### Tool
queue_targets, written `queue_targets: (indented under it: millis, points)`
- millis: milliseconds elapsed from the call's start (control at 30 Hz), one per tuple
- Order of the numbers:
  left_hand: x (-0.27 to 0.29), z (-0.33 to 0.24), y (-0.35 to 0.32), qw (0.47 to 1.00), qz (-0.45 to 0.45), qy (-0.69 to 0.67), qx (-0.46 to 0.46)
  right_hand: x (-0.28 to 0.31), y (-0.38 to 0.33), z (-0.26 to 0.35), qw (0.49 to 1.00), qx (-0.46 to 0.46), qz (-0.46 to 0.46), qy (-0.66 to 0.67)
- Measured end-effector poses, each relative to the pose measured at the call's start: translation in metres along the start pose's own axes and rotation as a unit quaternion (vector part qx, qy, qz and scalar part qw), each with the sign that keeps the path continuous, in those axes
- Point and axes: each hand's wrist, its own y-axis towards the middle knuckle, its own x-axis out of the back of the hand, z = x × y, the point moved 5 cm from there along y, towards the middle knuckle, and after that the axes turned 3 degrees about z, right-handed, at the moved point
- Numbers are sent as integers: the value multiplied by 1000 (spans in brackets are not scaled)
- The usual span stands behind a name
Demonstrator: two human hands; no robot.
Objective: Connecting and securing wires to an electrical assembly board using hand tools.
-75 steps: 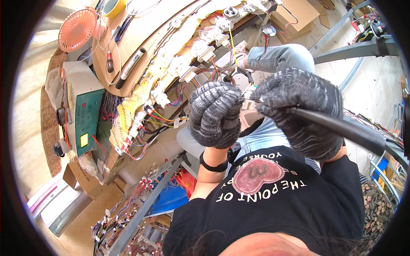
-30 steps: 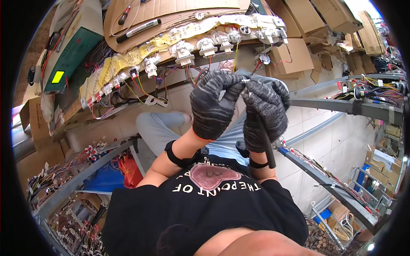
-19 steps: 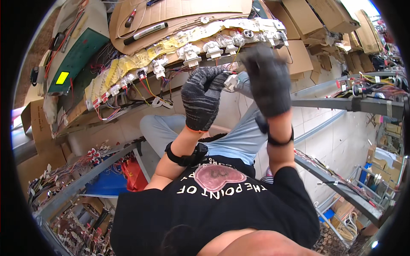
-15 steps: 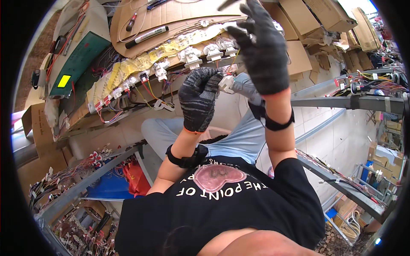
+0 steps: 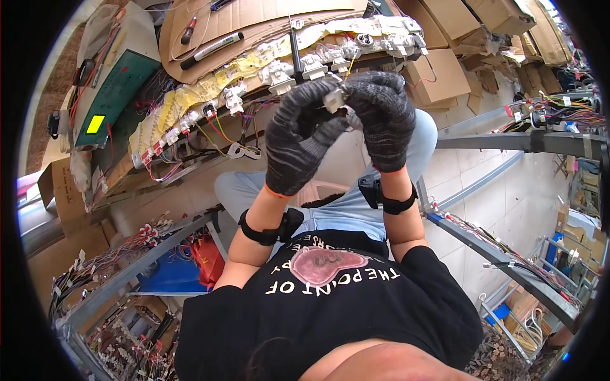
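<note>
Both my hands wear dark knitted gloves and are raised in front of my chest. My left hand and my right hand meet at the fingertips and pinch a small white plastic connector between them. Just beyond my hands, a row of similar white connectors with coloured wires lies along the bench edge. A thin dark tool stands up among them. Black bands circle both my wrists.
A workbench covered in cardboard holds a black marker, a red-handled screwdriver and a green device. Cardboard boxes stand at the right. Metal rails hung with wire harnesses run on both sides.
My right hand came down from its raised reach toward the bench and joined my left hand on the white connector. The long dark tool it held earlier is gone from it.
</note>
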Motion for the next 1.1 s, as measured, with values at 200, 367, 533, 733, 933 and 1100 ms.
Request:
queue_targets:
  millis: [200,367,533,733,933,1100]
  points:
    - [14,9,6,992,29,68,105,4,2,2,999,21,40,-1]
    - [15,17,8,991,18,0,130,10,10,17,986,88,79,-120]
    - [13,16,5,991,-7,-36,125,6,18,24,939,173,158,-252]
    - [10,7,5,995,-14,35,94,12,19,28,921,197,187,-281]
    - [8,-1,5,993,12,105,58,8,10,24,928,127,204,-283]
    - [9,-5,4,986,13,163,37,5,16,34,918,146,187,-319]
